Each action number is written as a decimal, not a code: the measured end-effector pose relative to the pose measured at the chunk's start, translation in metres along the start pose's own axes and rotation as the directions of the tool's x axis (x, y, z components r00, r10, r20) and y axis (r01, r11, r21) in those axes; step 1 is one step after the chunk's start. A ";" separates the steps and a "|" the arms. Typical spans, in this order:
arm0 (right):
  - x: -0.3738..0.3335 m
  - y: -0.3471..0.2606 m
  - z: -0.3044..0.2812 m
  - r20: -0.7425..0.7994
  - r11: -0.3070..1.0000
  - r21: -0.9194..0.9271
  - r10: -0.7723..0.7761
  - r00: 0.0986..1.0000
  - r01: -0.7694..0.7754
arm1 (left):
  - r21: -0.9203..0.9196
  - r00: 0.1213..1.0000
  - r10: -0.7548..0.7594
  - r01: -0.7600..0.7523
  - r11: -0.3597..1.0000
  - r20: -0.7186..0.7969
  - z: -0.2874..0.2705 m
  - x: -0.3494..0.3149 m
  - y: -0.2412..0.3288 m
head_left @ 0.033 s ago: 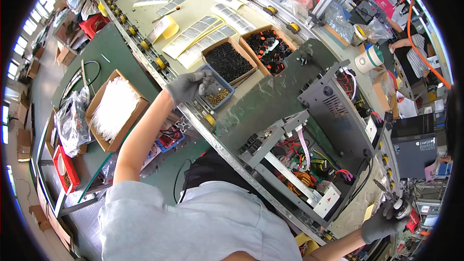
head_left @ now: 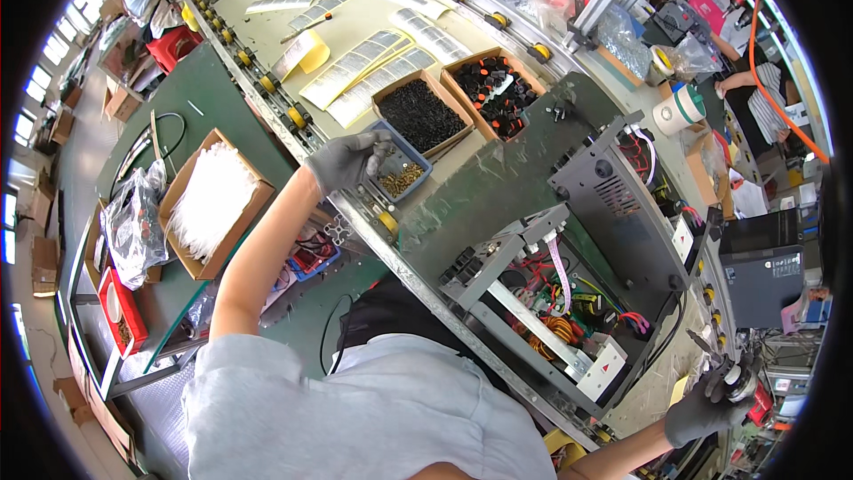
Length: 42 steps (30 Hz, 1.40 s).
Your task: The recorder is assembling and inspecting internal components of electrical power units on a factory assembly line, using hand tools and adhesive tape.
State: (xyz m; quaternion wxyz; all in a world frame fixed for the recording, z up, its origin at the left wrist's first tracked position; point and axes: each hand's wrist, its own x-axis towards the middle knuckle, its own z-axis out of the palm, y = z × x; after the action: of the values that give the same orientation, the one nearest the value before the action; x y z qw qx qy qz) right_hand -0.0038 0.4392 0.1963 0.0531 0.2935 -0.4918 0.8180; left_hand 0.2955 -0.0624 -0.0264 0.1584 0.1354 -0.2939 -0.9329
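Note:
My gloved left hand (head_left: pixel 345 163) reaches over the near-left edge of a small blue tray (head_left: pixel 410 146). Its fingers are curled together above brass-coloured screws (head_left: pixel 402 180) in the tray; anything between the fingertips is too small to make out. At the lower right, my gloved right hand (head_left: pixel 704 412) grips a red and black power screwdriver (head_left: pixel 755 402), partly hidden by the fingers. Between my hands stands an open dark grey equipment chassis (head_left: pixel 609 185) with wires and a green circuit board (head_left: pixel 582 309) showing inside.
Beside the tray sit a box of small black parts (head_left: pixel 422 111) and a box of black and orange knobs (head_left: pixel 494 89). Label sheets (head_left: pixel 355 71) lie beyond. Roller rails (head_left: pixel 382 222) edge the bench. To the left is a box of white strips (head_left: pixel 213 200).

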 end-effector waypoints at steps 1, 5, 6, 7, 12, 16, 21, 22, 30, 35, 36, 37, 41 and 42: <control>0.002 0.002 -0.002 0.004 1.000 0.007 0.002 1.000 -0.002 | -0.001 0.993 -0.009 0.009 1.000 -0.118 -0.001 -0.001 -0.001; 0.004 0.009 -0.001 -0.031 0.999 -0.001 -0.044 0.999 0.044 | 0.871 0.930 0.155 0.241 0.427 -0.334 0.021 0.005 -0.005; 0.002 0.010 0.004 -0.097 0.998 -0.029 -0.062 0.993 0.059 | 0.871 0.931 0.152 0.242 0.427 -0.333 0.036 0.013 -0.014; 0.001 0.009 0.009 -0.160 0.996 -0.053 -0.081 0.984 0.073 | 0.942 0.928 0.170 0.337 0.006 -0.333 0.049 0.019 -0.020; 0.005 0.013 -0.015 -0.023 0.997 0.052 -0.063 0.998 0.064 | 0.759 0.907 0.193 0.419 -0.498 -0.374 0.036 0.041 -0.036; 0.000 -0.002 -0.019 -0.082 0.999 0.027 -0.036 0.996 0.038 | 0.801 0.915 0.234 0.402 -0.444 -0.329 0.023 0.037 -0.033; -0.004 -0.002 0.029 -0.437 0.982 -0.103 -0.189 0.879 0.160 | 0.936 0.861 0.367 0.315 0.157 -0.351 0.013 0.033 -0.021; -0.002 -0.011 -0.007 -0.065 0.993 0.085 -0.080 0.995 0.085 | 0.794 0.864 0.265 0.221 0.566 -0.429 0.014 0.025 -0.015; 0.014 0.023 0.025 -0.047 0.890 0.445 -0.086 0.995 0.098 | 0.561 0.997 -0.038 -0.005 0.828 0.066 0.229 0.025 -0.025; 0.011 0.024 0.027 0.034 0.638 0.770 -0.030 0.999 -0.007 | 0.599 0.817 -0.538 0.330 0.729 0.205 0.319 0.057 -0.089; 0.010 0.022 0.025 0.088 0.524 0.848 0.002 0.996 -0.076 | 0.614 0.786 -0.592 0.382 0.691 0.178 0.326 0.062 -0.100; 0.008 0.022 0.025 0.058 0.600 0.800 -0.050 0.997 -0.017 | 0.631 0.745 -0.655 0.447 0.633 0.129 0.330 0.067 -0.112; 0.008 0.024 0.016 0.089 0.681 0.732 -0.095 0.991 0.000 | 0.741 0.703 -0.709 0.446 0.502 0.057 0.348 0.073 -0.127; 0.007 0.025 0.013 0.069 0.685 0.729 -0.097 0.993 0.016 | 0.748 0.690 -0.722 0.451 0.487 0.054 0.351 0.074 -0.130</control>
State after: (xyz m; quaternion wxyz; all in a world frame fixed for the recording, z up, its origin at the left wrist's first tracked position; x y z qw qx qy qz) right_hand -0.0131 0.4140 0.1855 -0.0675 0.3468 -0.1206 0.9277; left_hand 0.0785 0.1885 0.1624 -0.2953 0.1029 -0.5731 -0.7575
